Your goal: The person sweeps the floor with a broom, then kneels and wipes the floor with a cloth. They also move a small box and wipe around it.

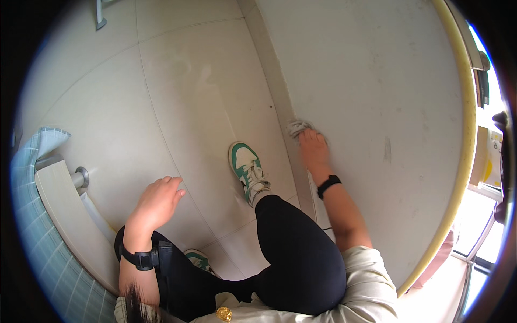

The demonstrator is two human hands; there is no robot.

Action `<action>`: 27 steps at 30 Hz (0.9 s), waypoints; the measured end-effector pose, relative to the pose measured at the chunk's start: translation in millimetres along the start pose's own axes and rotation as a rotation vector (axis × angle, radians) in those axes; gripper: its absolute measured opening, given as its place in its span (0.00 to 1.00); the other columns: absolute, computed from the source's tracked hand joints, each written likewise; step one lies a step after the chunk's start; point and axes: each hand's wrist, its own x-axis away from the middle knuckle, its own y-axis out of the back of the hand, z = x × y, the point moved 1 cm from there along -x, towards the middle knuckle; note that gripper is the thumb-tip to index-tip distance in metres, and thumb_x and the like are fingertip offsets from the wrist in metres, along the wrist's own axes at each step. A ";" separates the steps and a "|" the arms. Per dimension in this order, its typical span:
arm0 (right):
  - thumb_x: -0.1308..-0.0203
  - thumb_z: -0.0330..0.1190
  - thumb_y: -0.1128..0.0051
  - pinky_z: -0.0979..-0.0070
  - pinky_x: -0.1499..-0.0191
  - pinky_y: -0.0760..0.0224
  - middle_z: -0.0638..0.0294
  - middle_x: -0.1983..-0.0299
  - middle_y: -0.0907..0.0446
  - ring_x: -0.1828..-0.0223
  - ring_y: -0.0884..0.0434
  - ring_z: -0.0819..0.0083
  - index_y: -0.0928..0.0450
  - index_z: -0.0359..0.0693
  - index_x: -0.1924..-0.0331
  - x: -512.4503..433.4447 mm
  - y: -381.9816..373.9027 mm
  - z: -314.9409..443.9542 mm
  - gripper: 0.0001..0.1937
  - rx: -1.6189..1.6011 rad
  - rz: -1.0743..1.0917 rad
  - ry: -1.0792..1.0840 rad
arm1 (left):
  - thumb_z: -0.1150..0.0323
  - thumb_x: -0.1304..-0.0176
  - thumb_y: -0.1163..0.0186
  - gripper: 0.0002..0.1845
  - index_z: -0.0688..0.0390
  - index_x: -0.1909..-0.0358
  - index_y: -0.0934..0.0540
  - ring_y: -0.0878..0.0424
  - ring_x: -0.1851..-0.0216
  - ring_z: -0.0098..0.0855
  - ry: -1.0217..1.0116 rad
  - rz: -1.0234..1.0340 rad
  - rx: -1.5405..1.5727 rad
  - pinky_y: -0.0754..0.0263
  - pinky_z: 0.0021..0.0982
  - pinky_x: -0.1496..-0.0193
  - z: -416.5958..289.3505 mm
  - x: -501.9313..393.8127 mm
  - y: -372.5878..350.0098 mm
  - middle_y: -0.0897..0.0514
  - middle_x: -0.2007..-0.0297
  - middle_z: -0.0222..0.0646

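Observation:
A crumpled grey cloth (299,127) is pressed against the lower part of the white wall (347,89), just above the tiled baseboard (274,76). My right hand (314,150) grips it, fingers over the cloth and a black band at the wrist. Scuffs and a grey mark (387,149) show on the wall to the right of that hand. My left hand (159,202) hovers over my thigh and the floor, holding nothing, its fingers loosely bent and the thumb apart. A black strapped device sits on the left wrist.
Beige floor tiles (194,93) stretch ahead of my green-and-white shoe (246,165). On the left stands a wooden-edged piece of furniture (66,214) with a metal leg (82,177) and a blue checked cloth (28,181). A yellow edge (467,121) borders the wall, with windows beyond.

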 end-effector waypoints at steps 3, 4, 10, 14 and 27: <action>0.41 0.33 0.49 0.71 0.50 0.38 0.64 0.55 0.26 0.50 0.28 0.68 0.24 0.45 0.56 75.9 26.1 -35.6 0.10 -0.022 0.001 -0.072 | 0.64 0.28 0.46 0.17 0.63 0.44 0.25 0.21 0.50 0.50 0.011 0.014 -0.025 0.26 0.44 0.47 -2.4 2.0 4.7 0.19 0.53 0.47; 0.42 0.32 0.48 0.69 0.50 0.37 0.62 0.56 0.26 0.51 0.27 0.66 0.24 0.44 0.55 105.3 36.9 -48.2 0.11 -0.047 -0.141 -0.095 | 0.64 0.28 0.46 0.17 0.63 0.44 0.25 0.21 0.50 0.50 0.018 0.005 -0.020 0.26 0.44 0.47 -4.3 2.4 6.0 0.19 0.52 0.47; 0.42 0.33 0.48 0.71 0.47 0.39 0.62 0.54 0.24 0.48 0.27 0.67 0.23 0.42 0.53 93.2 26.0 -43.9 0.13 -0.065 -0.049 -0.044 | 0.64 0.28 0.47 0.17 0.63 0.44 0.25 0.22 0.49 0.50 0.012 0.024 -0.029 0.26 0.44 0.46 -8.0 -5.7 6.4 0.19 0.51 0.47; 0.42 0.34 0.49 0.71 0.43 0.38 0.62 0.54 0.24 0.46 0.27 0.67 0.23 0.43 0.56 -18.8 -2.6 -10.1 0.11 0.079 -0.079 -0.004 | 0.64 0.28 0.47 0.17 0.63 0.44 0.24 0.22 0.48 0.50 0.008 0.067 -0.017 0.26 0.44 0.46 -1.9 -11.2 -0.8 0.19 0.51 0.47; 0.42 0.33 0.48 0.70 0.46 0.38 0.60 0.59 0.24 0.51 0.27 0.66 0.22 0.41 0.56 21.8 -10.2 -11.3 0.11 0.089 -0.124 0.076 | 0.64 0.28 0.47 0.17 0.63 0.44 0.25 0.22 0.49 0.51 0.007 0.049 -0.023 0.26 0.44 0.46 -3.7 -4.9 -2.2 0.19 0.50 0.48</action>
